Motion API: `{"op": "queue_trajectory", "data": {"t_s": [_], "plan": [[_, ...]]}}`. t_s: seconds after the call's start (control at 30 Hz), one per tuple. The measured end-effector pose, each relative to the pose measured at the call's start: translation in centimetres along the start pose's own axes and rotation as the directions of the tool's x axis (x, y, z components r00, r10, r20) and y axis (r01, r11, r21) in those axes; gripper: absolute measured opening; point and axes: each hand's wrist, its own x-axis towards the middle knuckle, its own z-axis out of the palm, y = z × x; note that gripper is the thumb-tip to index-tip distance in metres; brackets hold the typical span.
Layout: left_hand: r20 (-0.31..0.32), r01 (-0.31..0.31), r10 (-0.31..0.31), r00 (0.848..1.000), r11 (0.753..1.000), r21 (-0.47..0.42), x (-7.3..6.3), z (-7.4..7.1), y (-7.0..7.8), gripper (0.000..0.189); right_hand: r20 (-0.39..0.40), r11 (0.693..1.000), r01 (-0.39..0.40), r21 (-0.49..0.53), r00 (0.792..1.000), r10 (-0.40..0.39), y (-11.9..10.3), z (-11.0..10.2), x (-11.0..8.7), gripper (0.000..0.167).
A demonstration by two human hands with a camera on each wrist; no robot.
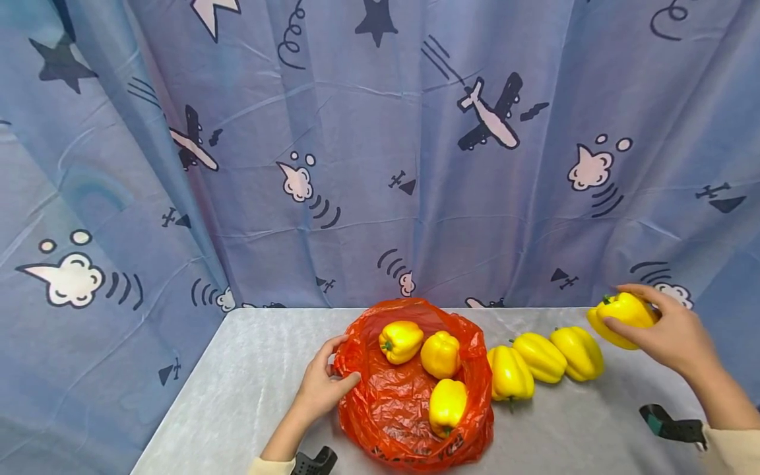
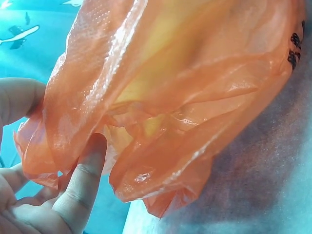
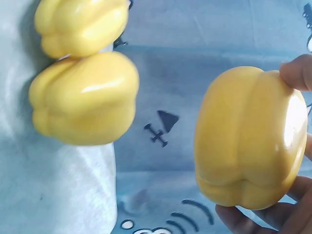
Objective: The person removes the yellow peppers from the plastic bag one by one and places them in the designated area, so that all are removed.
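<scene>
Red plastic bag (image 1: 392,402) is carrying black lettering (image 2: 294,51) on its side, too creased and partial for me to read. Curtain (image 1: 356,231) behind is showing printed planes, stars and puffs. My left hand (image 1: 320,386) is pinching the bag's left rim between thumb and fingers. My right hand (image 1: 677,333) is grasping a yellow pepper (image 1: 626,318) in the air, over the far right of the worktop (image 1: 267,356). Three bagged peppers (image 1: 440,354) are lying inside, mouth gaping upward, bare plastic showing left of and between them. Three row peppers (image 1: 539,357) are slanting away from just beside the bag's right side. Worktop surface is stretching from bag to left edge; its far edge is running along the curtain.
</scene>
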Motion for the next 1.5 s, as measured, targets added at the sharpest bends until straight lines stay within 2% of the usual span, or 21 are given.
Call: {"op": "queue_trajectory", "data": {"t_s": [0.37,0.8,1.13,1.5], "plan": [[0.007,-0.006,0.006,1.0,1.0,-0.017,0.0,0.1,-0.1,0.066,-0.015,0.997,-0.076,-0.004,0.997,0.075,2.7,1.3,0.0,0.076],[0.0,-0.01,0.01,1.0,1.0,0.003,0.1,-0.1,-0.2,0.066,0.014,0.988,-0.144,-0.046,0.989,0.145,5.5,3.1,-0.5,0.082],[-0.01,-0.003,0.003,1.0,1.0,0.028,0.1,-0.2,-0.2,0.067,0.054,0.978,-0.188,-0.089,0.98,0.193,6.8,3.8,-1.1,0.081],[-0.003,0.003,-0.003,1.0,1.0,0.012,0.1,-0.1,0.0,0.067,0.075,0.965,-0.225,-0.138,0.969,0.236,8.0,4.7,-1.7,0.081]]}}
